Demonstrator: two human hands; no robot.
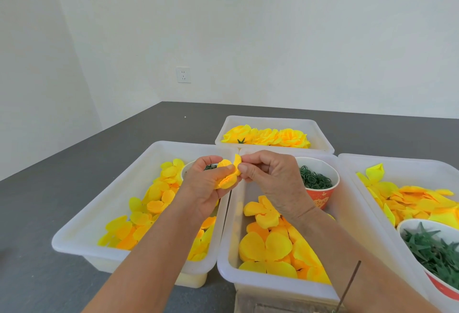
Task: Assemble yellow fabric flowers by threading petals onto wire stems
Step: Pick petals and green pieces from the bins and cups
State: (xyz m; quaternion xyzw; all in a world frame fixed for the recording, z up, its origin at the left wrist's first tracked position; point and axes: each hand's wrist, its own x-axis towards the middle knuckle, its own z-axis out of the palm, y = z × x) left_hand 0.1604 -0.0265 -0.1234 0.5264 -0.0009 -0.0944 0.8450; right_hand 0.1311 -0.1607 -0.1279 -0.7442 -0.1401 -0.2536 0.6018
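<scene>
We see both hands raised over the gap between two white bins. The left hand [207, 183] curls its fingers round a small stack of yellow petals [226, 178], thumb pressed on top; that grip is closed on the stack. The right hand [269, 176] pinches a single folded petal [237, 162] between thumb and forefinger, just beside the stack and touching it at its right edge.

Below the hands, the left bin [139, 163] holds loose yellow and orange petals and a paper cup, mostly hidden behind the left hand. The middle bin [233, 225] holds larger petal pieces and a red paper cup [319, 186] filled with small dark green rings. The right bin [352, 163] carries more petals and a bowl of green leaf-shaped calyx pieces [432, 250]. The far bin [273, 120] holds finished yellow flowers [267, 136]. A thin dark wire stem [350, 285] stands tilted at the near edge, below the right forearm. All bins sit on a dark grey desk [74, 163]
</scene>
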